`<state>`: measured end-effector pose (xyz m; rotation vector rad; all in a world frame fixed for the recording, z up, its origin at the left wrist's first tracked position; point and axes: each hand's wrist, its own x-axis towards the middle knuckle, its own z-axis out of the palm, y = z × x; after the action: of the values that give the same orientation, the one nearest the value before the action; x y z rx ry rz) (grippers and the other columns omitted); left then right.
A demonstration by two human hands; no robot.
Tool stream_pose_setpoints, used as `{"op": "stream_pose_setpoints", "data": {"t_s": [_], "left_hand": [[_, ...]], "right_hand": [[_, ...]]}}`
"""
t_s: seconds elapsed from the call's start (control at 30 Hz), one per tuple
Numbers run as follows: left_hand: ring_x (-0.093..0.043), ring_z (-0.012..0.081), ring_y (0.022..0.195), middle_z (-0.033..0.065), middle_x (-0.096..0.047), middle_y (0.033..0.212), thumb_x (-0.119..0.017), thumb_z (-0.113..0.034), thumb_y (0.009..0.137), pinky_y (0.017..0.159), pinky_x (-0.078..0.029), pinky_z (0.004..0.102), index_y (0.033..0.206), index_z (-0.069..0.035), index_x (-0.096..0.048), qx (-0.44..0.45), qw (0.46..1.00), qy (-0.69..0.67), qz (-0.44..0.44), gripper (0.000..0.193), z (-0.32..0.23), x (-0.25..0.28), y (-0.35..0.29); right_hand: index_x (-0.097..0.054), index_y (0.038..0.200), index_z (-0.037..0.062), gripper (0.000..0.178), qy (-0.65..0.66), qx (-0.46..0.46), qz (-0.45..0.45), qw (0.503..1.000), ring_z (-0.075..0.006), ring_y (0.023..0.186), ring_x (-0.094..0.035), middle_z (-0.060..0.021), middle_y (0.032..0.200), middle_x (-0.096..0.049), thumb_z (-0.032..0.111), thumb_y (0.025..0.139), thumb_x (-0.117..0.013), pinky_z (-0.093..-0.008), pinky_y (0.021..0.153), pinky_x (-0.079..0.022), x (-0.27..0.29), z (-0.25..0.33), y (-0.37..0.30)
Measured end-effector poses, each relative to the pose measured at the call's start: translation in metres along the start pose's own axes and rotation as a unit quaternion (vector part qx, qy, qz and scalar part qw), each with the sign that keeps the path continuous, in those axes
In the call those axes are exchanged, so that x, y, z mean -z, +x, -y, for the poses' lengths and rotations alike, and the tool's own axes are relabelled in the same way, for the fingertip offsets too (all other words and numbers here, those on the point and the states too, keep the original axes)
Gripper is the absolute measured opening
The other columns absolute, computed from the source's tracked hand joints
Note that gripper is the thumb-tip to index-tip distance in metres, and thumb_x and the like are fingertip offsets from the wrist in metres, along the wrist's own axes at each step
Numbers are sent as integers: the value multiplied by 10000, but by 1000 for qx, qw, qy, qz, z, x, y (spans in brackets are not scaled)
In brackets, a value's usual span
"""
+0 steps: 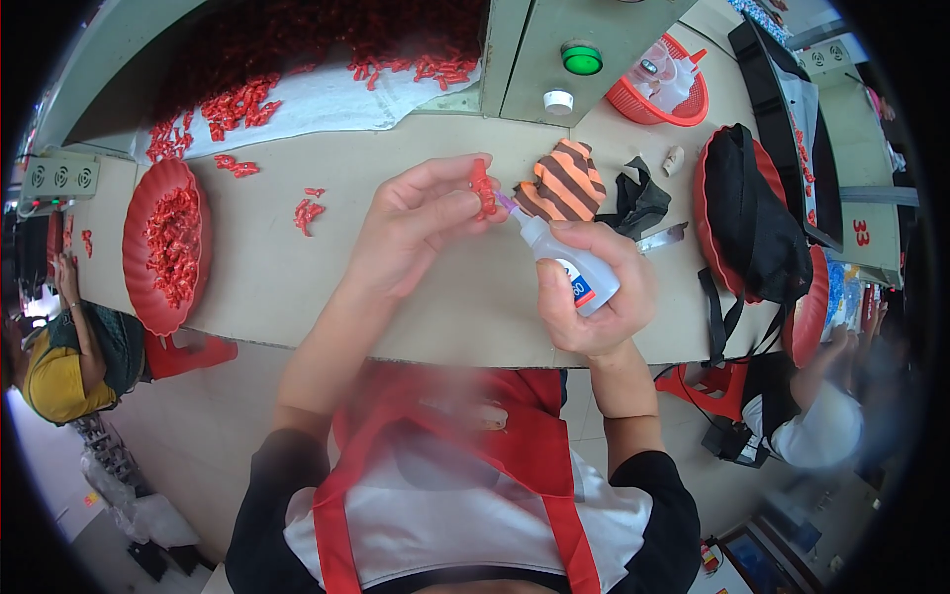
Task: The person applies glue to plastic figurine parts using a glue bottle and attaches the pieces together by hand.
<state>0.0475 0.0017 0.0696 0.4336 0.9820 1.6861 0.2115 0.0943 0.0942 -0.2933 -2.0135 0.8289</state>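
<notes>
Between the thumb and fingers of my left hand [421, 218] is a small glossy red piece [483, 188], held upright over the table; its exact kind is too small to make out. My right hand [604, 287] grips a clear squeeze bottle [574, 262] with a white collar and a thin purple nozzle [508, 202]. The nozzle tip points left and is at or very near the red piece; whether they touch I cannot tell. On the table left of my hands lie a few loose red pieces [307, 213].
A red scalloped tray [139, 287] of red pieces stands left. More red pieces [237, 104] cover white cloth under a cabinet [524, 59]. Striped cloth [564, 183], black cloth [638, 198], a blade [661, 238], a black bag [752, 218] and a red basket [658, 84] are right. People sit both sides.
</notes>
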Motion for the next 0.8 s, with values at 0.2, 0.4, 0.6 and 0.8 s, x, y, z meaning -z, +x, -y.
{"op": "stream_pose_setpoints", "data": {"t_s": [0.2,0.4,0.6,0.8], "left_hand": [[-627,234,909,112,-616,1023,-588,-44,830,786,-502,292,1151,0,-544,3,1000,3,3,327,0,1,0],[-628,226,893,105,-622,997,-586,-26,826,763,-496,292,1140,11,-550,-12,1000,14,-4,319,2,-1,2],[-632,219,875,102,-626,975,-584,-26,826,765,-493,289,1137,16,-553,-30,999,7,-19,316,0,2,1],[-599,196,958,113,-579,1082,-551,-8,844,820,-519,264,1212,8,-475,46,979,-198,2,376,-7,24,11]], "right_hand": [[-568,933,-35,271,-13,10,-3,1000,-139,635,-593,-109,815,-627,53,692,-651,-224,582,-460,-2,-2,1],[-572,931,-31,260,-15,1,3,1000,-131,623,-588,-107,828,-628,55,699,-653,-218,572,-454,2,-2,1],[-579,930,-34,270,-5,-36,11,999,-149,635,-609,-126,816,-637,27,679,-653,-232,583,-472,0,0,0],[-581,993,-60,272,153,-185,-47,970,-151,675,-624,-124,813,-638,7,733,-622,-255,594,-502,-14,-7,5]]}}
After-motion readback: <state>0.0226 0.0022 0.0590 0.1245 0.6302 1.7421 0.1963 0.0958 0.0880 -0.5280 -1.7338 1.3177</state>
